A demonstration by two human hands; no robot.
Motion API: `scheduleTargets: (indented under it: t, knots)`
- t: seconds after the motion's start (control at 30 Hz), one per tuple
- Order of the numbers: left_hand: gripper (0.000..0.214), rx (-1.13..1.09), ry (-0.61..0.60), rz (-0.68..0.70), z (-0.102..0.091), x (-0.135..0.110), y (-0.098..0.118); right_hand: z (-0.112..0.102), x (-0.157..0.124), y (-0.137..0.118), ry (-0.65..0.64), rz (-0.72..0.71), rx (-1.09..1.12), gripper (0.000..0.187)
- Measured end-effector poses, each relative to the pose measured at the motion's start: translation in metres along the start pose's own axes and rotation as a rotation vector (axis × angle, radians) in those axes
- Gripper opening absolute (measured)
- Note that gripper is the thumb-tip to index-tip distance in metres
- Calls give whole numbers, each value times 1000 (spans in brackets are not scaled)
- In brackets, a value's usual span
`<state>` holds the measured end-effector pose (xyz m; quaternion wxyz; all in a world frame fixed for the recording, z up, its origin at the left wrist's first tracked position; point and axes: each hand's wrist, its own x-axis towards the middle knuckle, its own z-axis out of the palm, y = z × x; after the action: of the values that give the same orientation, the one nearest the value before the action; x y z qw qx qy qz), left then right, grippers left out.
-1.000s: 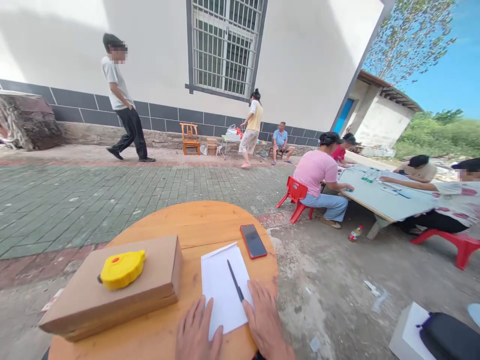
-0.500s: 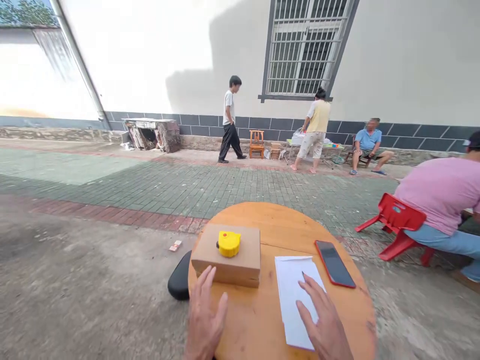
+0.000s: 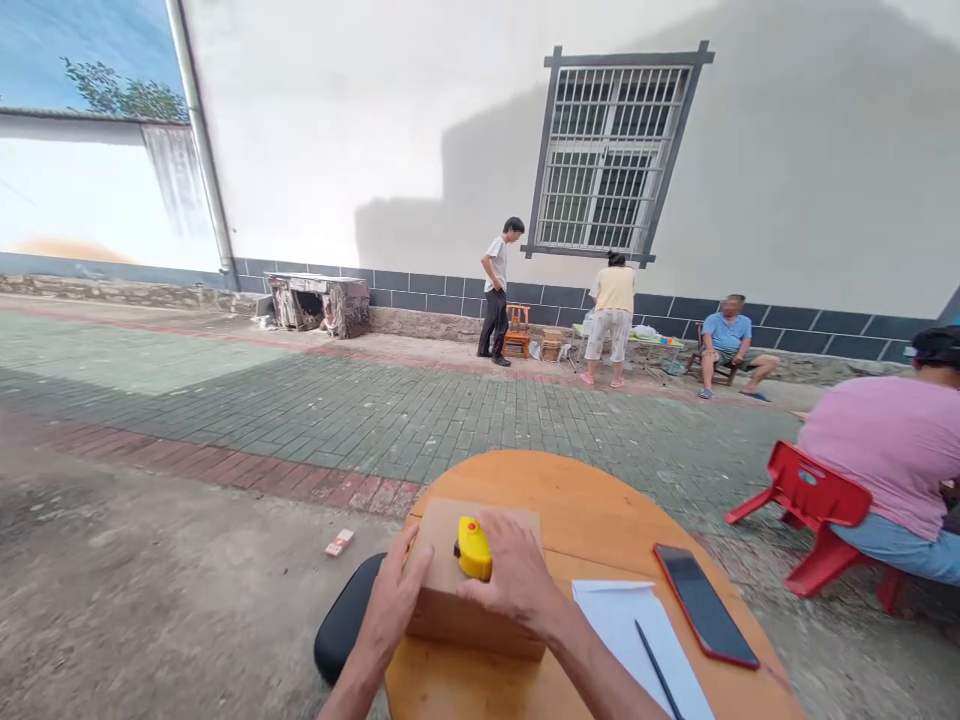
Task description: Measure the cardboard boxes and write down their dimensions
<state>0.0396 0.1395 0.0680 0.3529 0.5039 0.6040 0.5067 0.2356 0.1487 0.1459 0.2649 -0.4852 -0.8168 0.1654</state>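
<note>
A brown cardboard box (image 3: 442,560) lies on the round wooden table (image 3: 585,500). On top of the box sits a yellow tape measure (image 3: 473,547). My left hand (image 3: 394,600) grips the box's left side, with the thumb up on its top edge. My right hand (image 3: 512,580) rests on the box top, its fingers closed around the tape measure. To the right of the box a white sheet of paper (image 3: 634,630) with a black pen (image 3: 658,675) on it lies flat. A phone in a red case (image 3: 705,603) lies beside the paper.
A black case (image 3: 341,625) sticks out by the table's left edge. A person in pink sits on a red chair (image 3: 814,510) at the right. Three people stand or sit by the far wall near a wooden chair (image 3: 516,330). Paved ground lies around.
Both hands have moved forward from the table surface onto the box; the right hand left the paper and closed on the tape measure. The view has tilted upward.
</note>
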Motion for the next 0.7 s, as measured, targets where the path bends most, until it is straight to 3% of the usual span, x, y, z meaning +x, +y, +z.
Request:
scheduleTargets:
  t: [0.1, 0.17, 0.3, 0.4, 0.53, 0.7]
  knots:
    - [63, -98, -74, -32, 2, 2, 6, 1, 1, 1, 40, 18, 66, 60]
    - [65, -141, -102, -41, 3, 2, 8, -6, -7, 4, 106, 102, 211, 53]
    - [68, -187, -125, -10, 0, -8, 5, -25, -35, 20, 392, 311, 704, 55]
    - [72, -184, -61, -7, -2, -25, -4, -32, -61, 38, 588, 411, 959, 56]
    - [71, -195, 74, -10, -8, -63, -23, -28, -100, 42, 640, 562, 1254, 55]
    - [77, -169, 116, -48, -14, -110, -45, -18, -140, 21, 634, 616, 1442, 51]
